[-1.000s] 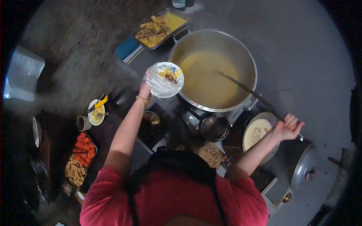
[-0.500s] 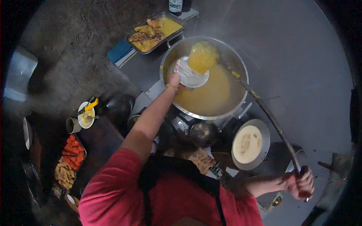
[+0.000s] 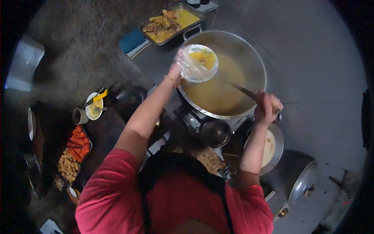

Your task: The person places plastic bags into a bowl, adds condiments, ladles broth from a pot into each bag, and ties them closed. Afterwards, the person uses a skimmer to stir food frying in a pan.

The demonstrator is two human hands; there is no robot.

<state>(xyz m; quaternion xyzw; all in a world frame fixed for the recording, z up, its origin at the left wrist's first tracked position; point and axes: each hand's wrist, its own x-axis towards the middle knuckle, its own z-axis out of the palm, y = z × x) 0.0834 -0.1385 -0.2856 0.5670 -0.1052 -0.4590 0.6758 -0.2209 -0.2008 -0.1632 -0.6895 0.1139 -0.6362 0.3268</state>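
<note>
My left hand (image 3: 175,71) is closed on the edge of a white bowl (image 3: 210,74), with clear plastic (image 3: 189,68) over its near side. Yellow food (image 3: 202,59) lies in this bowl, held over the left side of a large metal pot (image 3: 265,70). Cloudy yellowish broth (image 3: 212,97) fills part of the pot. At the pot's right edge, my right hand (image 3: 268,108) wraps around the long handle of a ladle (image 3: 245,92). The handle slants down into the broth, where the ladle's head is hidden.
Behind the pot stands a tray of cooked meat (image 3: 161,29) in yellow liquid. A pan of pale batter-like liquid (image 3: 269,150) sits under my right forearm, with a dark lidded pot (image 3: 215,133) nearby. Left are a tray of red and tan pieces (image 3: 78,144) and a yellow-handled knife (image 3: 100,95).
The ladle, full of yellow food over the bowl before, has gone down into the broth. My right hand has moved up and left to the pot's edge. Yellow food now shows in the bowl.
</note>
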